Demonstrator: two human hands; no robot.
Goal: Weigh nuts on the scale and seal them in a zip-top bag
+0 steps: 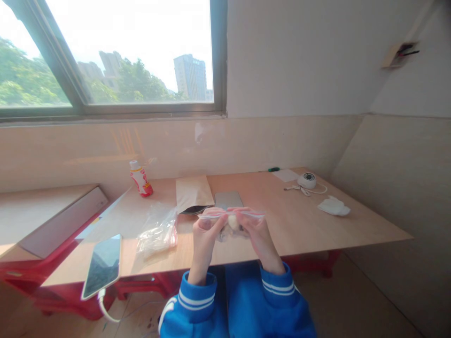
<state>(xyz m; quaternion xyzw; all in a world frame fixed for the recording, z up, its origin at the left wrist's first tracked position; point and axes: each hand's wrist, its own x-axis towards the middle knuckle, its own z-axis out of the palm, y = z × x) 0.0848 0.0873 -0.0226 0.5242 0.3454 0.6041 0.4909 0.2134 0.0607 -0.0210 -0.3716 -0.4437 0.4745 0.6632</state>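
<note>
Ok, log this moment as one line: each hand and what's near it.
left hand: holds zip bag | right hand: holds same bag | nearby: kraft envelope, smartphone

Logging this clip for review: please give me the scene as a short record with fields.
View: head camera, looking down at a wooden desk below a window
Left hand: gripping the top of a zip bag
Right hand: gripping the same bag's top
Bag contents: a white lump, otherwise unclear
Nearby: clear plastic bag, kraft envelope, smartphone
</note>
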